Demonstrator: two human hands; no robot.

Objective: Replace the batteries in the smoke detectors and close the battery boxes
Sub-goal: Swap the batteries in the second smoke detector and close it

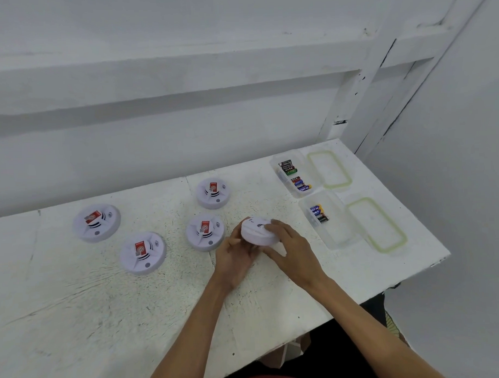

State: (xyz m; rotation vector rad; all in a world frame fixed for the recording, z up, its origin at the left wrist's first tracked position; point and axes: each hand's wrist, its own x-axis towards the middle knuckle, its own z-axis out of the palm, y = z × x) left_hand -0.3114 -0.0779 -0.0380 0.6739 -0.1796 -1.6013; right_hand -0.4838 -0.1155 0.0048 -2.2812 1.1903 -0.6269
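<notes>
The left grip (236, 255) cups the held detector (255, 231) from below and on its left side, fingers curled round the rim. The right grip (291, 245) lies over its top and right edge, fingers bent down across the face, so both have hold of it together. The round white unit sits tilted between them, just above the bench (133, 306). Its underside is hidden, so I cannot tell whether the battery bay is open. What the next move turns on, I judge, is that the batteries lie to the right. The near box (333, 236) stands open just beyond the right grip and the far box (307, 170) behind it, each with its lid off alongside. That makes the right grip the nearer one to reach with while the left steadies. The other four detectors (205, 232) rest face up to the left, the closest just beside the left grip.
</notes>
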